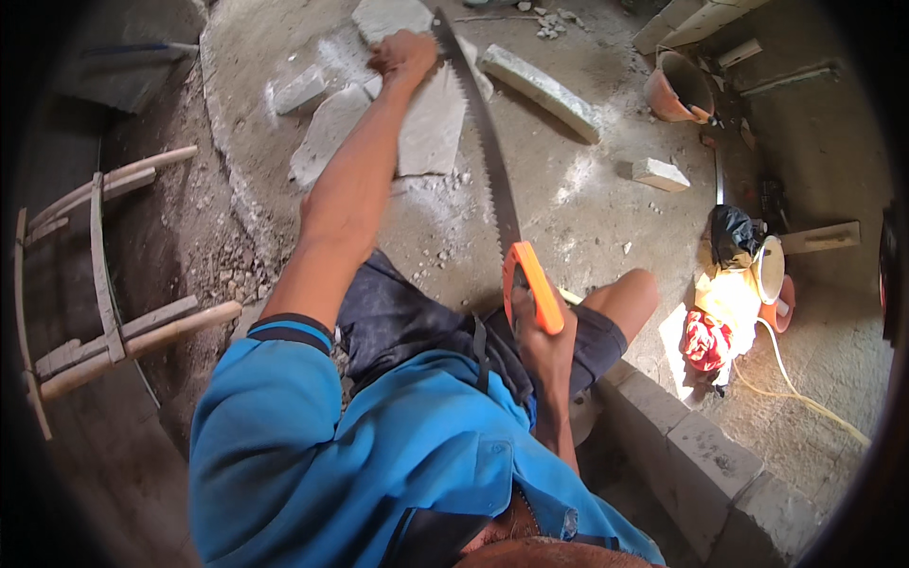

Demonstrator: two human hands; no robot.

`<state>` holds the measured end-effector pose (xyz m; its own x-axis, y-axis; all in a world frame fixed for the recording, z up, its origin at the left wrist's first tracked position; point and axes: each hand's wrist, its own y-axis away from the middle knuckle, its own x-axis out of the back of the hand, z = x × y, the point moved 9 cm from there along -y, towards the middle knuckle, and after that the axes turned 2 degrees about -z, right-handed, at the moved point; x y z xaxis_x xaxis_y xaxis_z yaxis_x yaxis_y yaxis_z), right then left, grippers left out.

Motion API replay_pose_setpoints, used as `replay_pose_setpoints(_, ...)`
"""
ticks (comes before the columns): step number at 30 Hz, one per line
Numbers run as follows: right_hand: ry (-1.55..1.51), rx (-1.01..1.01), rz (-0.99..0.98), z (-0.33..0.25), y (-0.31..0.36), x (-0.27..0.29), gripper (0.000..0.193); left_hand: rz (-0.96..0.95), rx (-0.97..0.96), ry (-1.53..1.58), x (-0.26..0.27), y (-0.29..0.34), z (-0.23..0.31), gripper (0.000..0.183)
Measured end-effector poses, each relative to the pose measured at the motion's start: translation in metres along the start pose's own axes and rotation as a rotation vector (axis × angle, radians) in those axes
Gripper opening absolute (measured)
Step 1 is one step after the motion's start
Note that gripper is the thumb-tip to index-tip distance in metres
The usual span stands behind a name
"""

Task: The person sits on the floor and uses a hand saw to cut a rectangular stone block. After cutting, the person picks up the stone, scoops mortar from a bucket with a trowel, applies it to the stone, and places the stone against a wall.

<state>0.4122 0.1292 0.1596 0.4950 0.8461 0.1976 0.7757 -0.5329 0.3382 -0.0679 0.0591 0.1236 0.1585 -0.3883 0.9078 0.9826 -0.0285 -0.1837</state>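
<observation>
In my right hand (pixel 546 331) is the orange handle of a hand saw (pixel 488 142), its fingers wrapped around the grip. The long toothed blade points away from me, and its teeth face left. Beside the far part of the blade, my left hand (pixel 405 57) is closed with its fingers curled, at the far end of a pale, flat block slab (pixel 434 128). Whatever is under those fingers is hidden. The blade passes along the right side of this slab; whether it touches cannot be told. Another pale piece (pixel 393 17) lies just beyond my left hand.
Broken slab pieces (pixel 331 137) and a long pale strip (pixel 542 92) lie on the dusty floor. An orange bucket (pixel 677 90) stands far right. A low block wall (pixel 715 464) runs close on my right. At left is a wooden frame (pixel 104 265); a cable (pixel 805 398) lies at right.
</observation>
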Motion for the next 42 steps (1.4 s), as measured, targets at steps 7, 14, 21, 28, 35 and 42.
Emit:
replay_pose_setpoints(7, 0.079, 0.098, -0.095, -0.024, -0.024, -0.035, 0.049, -0.036, 0.019, 0.097, 0.016, 0.0, -0.02, 0.043)
replay_pose_setpoints(14, 0.103, 0.058, -0.038, -0.003, 0.069, 0.002, 0.046, -0.154, 0.103, 0.068, 0.012, 0.004, -0.011, 0.045)
replay_pose_setpoints(21, 0.133, 0.337, -0.035, -0.056, -0.086, -0.052, 0.046, -0.149, 0.154, 0.076, 0.023, 0.021, -0.03, 0.06)
replay_pose_setpoints(28, 0.224, 0.264, -0.152, -0.011, 0.032, -0.021, 0.051, -0.105, 0.233, 0.156, 0.03, 0.019, -0.084, 0.046)
replay_pose_setpoints(35, 0.293, 0.481, -0.05, -0.041, -0.085, -0.084, 0.045, -0.071, 0.093, 0.185, 0.034, 0.037, -0.077, 0.045)
replay_pose_setpoints(42, 0.149, 0.242, -0.139, -0.038, -0.031, -0.072, 0.045, -0.059, 0.165, 0.234, 0.026, 0.022, -0.072, 0.04)
